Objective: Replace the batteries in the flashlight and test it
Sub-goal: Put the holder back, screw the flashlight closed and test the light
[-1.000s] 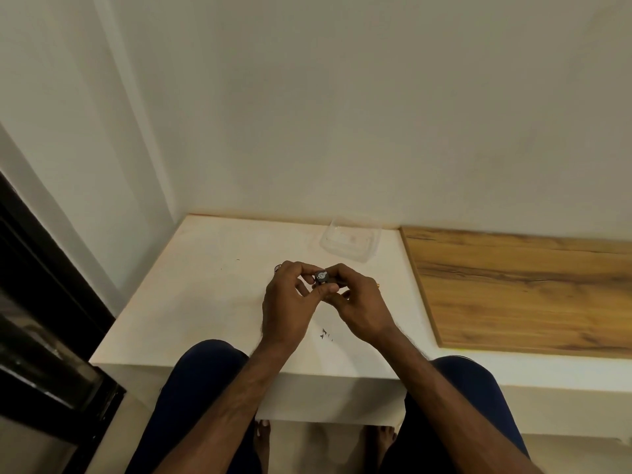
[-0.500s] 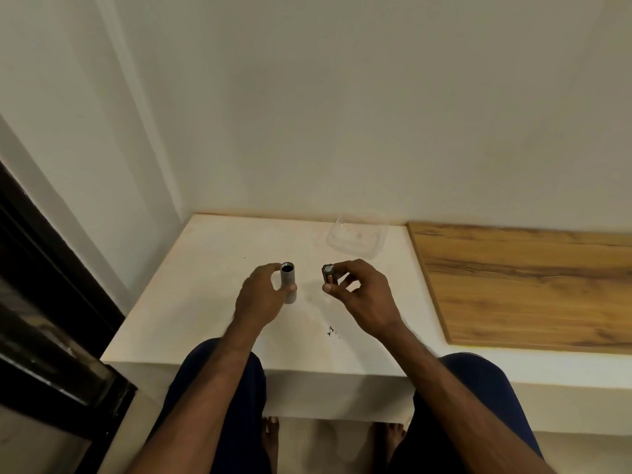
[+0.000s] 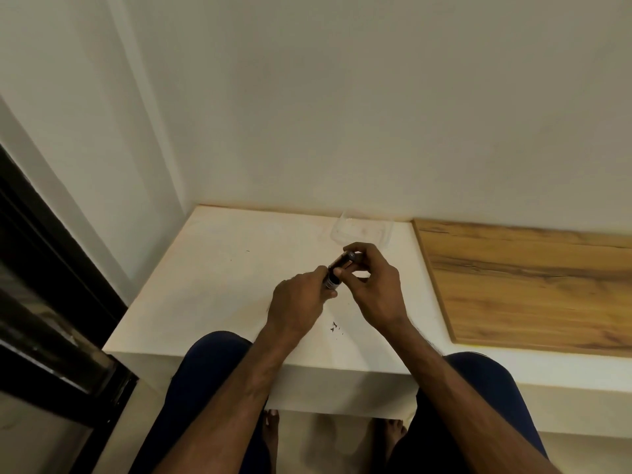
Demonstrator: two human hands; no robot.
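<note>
Over the white table (image 3: 212, 268), my left hand (image 3: 297, 302) grips a small silver flashlight body (image 3: 332, 281), its open end tilted up and to the right. My right hand (image 3: 374, 285) pinches a dark cylindrical piece (image 3: 346, 258), either a battery holder or a cap, and holds its lower end against the mouth of the flashlight body. The two parts meet in a slanted line between my fingers. Fingers hide most of both parts.
A clear plastic container (image 3: 362, 230) stands at the back of the table just beyond my right hand. A wooden board (image 3: 530, 285) covers the surface to the right. Small dark specks (image 3: 336, 327) lie near the front edge. A dark frame (image 3: 51, 302) stands at left.
A second ago both hands were together on the flashlight; half a second ago they were apart, each holding one part. Now the right hand has brought its dark piece back to the body's open end.
</note>
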